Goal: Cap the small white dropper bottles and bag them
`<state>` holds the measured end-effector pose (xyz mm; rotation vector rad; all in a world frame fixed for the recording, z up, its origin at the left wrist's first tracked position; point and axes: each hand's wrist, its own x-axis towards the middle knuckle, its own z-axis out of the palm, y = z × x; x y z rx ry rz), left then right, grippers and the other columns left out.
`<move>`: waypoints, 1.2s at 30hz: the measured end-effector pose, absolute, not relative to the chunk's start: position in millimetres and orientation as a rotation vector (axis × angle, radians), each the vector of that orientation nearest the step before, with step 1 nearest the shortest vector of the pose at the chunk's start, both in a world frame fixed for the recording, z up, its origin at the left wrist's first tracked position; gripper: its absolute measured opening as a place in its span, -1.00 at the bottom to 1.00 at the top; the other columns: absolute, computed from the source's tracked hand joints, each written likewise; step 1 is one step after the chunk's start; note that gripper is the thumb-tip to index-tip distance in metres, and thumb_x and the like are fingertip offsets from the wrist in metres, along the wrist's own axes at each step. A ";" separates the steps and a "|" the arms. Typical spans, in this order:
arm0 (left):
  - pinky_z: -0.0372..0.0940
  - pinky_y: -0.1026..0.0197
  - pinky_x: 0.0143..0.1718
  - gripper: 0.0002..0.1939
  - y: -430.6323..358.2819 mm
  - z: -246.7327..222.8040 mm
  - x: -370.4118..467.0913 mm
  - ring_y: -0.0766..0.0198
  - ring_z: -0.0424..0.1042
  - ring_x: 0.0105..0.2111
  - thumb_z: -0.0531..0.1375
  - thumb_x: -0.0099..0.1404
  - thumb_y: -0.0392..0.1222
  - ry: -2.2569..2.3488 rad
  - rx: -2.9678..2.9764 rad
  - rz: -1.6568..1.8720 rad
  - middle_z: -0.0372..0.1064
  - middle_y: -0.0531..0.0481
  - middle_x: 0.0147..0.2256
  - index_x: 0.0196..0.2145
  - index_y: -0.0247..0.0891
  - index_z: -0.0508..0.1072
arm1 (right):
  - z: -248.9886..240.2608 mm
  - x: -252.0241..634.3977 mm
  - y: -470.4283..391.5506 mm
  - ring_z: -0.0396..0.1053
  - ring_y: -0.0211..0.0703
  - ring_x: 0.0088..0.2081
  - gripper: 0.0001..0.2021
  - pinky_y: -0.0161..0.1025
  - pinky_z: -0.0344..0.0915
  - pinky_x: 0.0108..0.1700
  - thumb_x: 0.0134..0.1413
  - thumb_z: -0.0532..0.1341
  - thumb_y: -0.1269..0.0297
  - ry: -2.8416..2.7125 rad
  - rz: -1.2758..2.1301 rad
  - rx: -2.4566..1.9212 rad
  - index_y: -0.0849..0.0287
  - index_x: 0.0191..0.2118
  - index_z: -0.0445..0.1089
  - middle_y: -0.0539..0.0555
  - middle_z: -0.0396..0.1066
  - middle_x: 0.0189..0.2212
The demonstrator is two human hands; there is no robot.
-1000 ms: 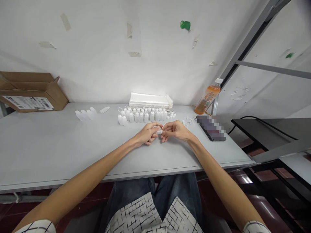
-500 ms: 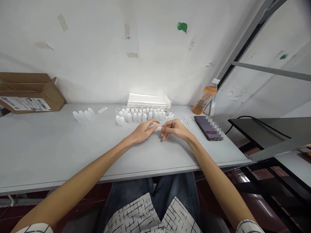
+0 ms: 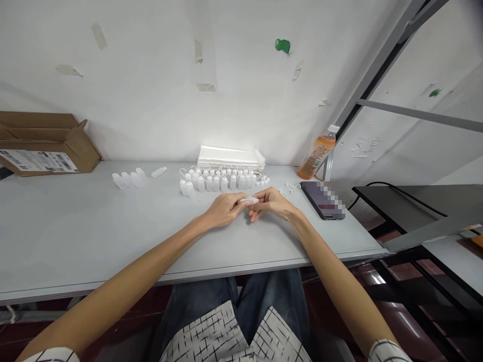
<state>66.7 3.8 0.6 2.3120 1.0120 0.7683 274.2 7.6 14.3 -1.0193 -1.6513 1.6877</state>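
Note:
Between my two hands lies a small whitish bottle (image 3: 247,200), held sideways above the grey table (image 3: 151,236). The fingers of my left hand (image 3: 225,209) are closed on its left end. My right hand (image 3: 272,203) pinches the right end, where the tip is mostly covered by fingers. Just beyond my hands, several small white bottles (image 3: 216,183) stand upright in rows. Small white pieces (image 3: 262,181) sit at the right end of these rows, and more thin white parts (image 3: 290,188) lie beside my right hand.
Behind the bottles is a white stack (image 3: 230,157). Flat translucent pieces (image 3: 130,179) lie at the left, near an open cardboard box (image 3: 45,146). A phone (image 3: 322,200) and an orange drink bottle (image 3: 317,156) are at the right, by a metal frame (image 3: 422,111).
My left fingers have closed around the small bottle, which now shows more clearly between my hands. My left hand has shifted slightly nearer to me.

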 end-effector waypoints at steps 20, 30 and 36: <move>0.06 0.40 -0.74 -0.60 17.2 -3.1 62.3 0.42 0.30 -0.64 0.16 0.26 0.06 0.934 1.587 0.759 0.35 -0.01 -0.42 -0.15 -0.34 0.40 | -4.9 297.4 36.6 0.39 -0.19 -0.46 -0.78 -0.23 0.25 -0.30 0.05 0.14 0.35 -1.820 0.170 -1.596 0.16 -0.23 0.53 0.05 0.53 -0.35; -0.06 0.37 -0.59 -0.85 4.2 8.2 62.8 0.41 0.05 -0.60 -0.02 0.30 -0.13 1.004 1.603 0.703 0.07 0.15 -0.55 -0.29 -0.21 0.27 | -13.2 286.8 52.0 0.41 -0.06 -0.23 -0.63 -0.25 0.16 -0.29 0.16 0.10 0.30 -1.970 0.035 -1.689 0.10 0.07 0.42 0.07 0.51 -0.29; 0.04 0.29 -0.39 -0.67 -1.5 9.3 67.6 0.33 0.16 -0.44 0.14 0.23 0.07 1.056 1.948 0.786 0.20 0.09 -0.47 -0.46 -0.26 0.34 | -15.2 286.2 53.8 0.38 -0.14 -0.35 -0.71 -0.28 0.12 -0.33 0.17 0.12 0.25 -2.018 0.084 -1.603 0.10 -0.05 0.49 0.05 0.51 -0.33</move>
